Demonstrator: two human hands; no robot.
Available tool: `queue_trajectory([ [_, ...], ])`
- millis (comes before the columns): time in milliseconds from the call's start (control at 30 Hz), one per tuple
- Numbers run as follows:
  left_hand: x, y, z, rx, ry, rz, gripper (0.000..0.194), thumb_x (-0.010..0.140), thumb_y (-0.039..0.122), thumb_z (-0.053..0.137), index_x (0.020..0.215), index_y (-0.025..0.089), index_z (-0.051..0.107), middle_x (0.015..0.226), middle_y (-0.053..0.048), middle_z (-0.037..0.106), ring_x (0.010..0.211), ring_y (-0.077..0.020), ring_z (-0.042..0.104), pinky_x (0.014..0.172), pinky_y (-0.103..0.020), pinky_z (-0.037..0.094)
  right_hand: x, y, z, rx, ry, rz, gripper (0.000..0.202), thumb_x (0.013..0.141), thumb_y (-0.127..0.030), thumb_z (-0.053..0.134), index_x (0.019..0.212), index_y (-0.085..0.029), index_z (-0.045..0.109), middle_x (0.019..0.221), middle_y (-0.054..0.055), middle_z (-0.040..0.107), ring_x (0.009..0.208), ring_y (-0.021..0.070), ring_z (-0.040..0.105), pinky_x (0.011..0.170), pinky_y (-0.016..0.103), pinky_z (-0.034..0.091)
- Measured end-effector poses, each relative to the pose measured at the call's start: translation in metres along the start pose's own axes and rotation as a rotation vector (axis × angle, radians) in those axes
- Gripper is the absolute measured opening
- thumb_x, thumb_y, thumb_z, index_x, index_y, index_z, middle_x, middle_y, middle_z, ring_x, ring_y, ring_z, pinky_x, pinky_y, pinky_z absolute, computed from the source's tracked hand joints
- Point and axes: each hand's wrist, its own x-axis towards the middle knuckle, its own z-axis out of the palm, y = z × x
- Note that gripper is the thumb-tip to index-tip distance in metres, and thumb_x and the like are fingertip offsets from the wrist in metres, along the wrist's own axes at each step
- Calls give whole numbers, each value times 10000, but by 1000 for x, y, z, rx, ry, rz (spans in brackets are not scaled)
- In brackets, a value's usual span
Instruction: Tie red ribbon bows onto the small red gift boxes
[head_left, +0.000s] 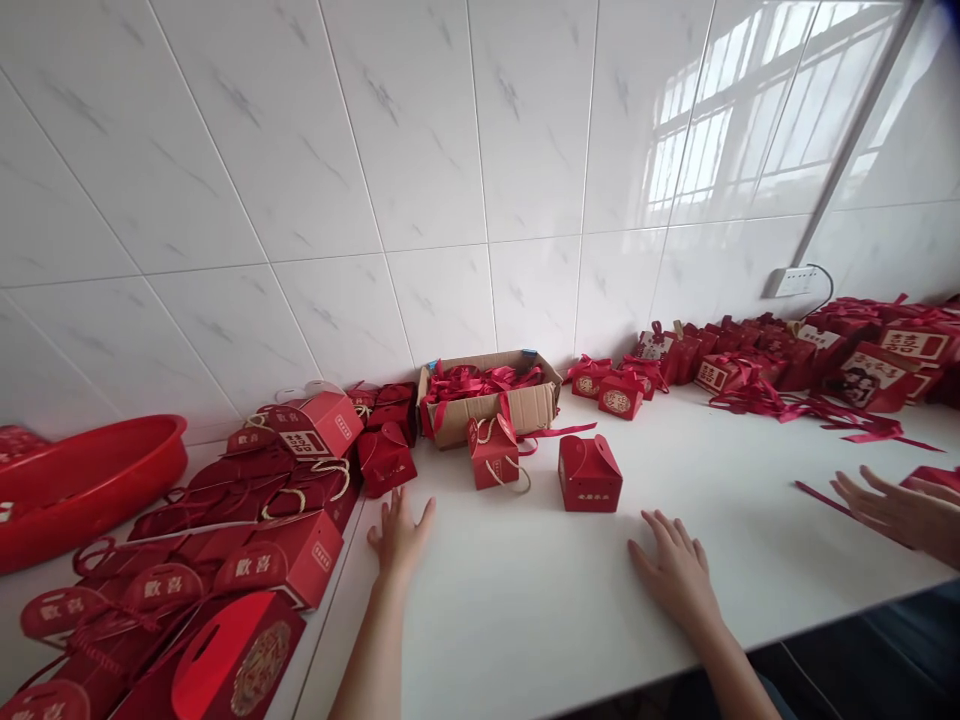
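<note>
My left hand (pixel 401 530) is held over the white table with its fingers spread, its fingertips close to a small red gift box (pixel 385 462); whether they touch it I cannot tell. Lower right of a red gift box with gold lettering (pixel 589 476), my right hand (pixel 673 570) has its fingers stretched out and holds nothing. That box stands upright on the table, apart from both hands. Between and behind the hands is another red box with cord handles (pixel 493 455), just in front of an open cardboard carton (pixel 491 414) full of red ribbons.
Red gift boxes (pixel 274 560) are piled at the left beside a red plastic basin (pixel 90 490). More boxes (pixel 795 350) line the tiled wall at the right, with loose ribbons (pixel 817 405) before them. Another person's hand (pixel 896 510) reaches in from the right edge.
</note>
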Motion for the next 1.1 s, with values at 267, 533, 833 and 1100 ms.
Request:
queue_trajectory([
  [267,-20,58,8,-49,23,305,549,855,413,478,1359,211,393,1443,-149,351,1325,-298,323,1015,-466,321,1,-3,-6,4,-20,4,550,858,-442,336,1321,-175,465,1433,86,404,1368,313,260,1093,506,214],
  [533,0,145,30,-72,45,452,703,725,531,635,1357,295,435,1493,-118,233,1327,-414,249,932,-514,400,4,-6,-14,73,-19,-3,509,853,-394,382,1307,-186,479,1417,78,429,1365,316,266,1092,511,208],
  [833,-11,112,31,-55,109,443,507,788,482,574,1216,212,560,1415,-122,362,1211,-328,422,950,-424,403,3,-8,-20,109,-40,-5,501,859,-391,383,1308,-192,483,1423,64,424,1373,306,251,1108,502,188],
  [1100,6,50,-2,21,500,171,376,818,438,509,1091,185,560,1354,-154,440,1314,-413,243,983,-587,236,2,-10,-21,110,-39,-1,495,865,-380,384,1311,-189,482,1423,60,426,1376,304,242,1112,495,179],
])
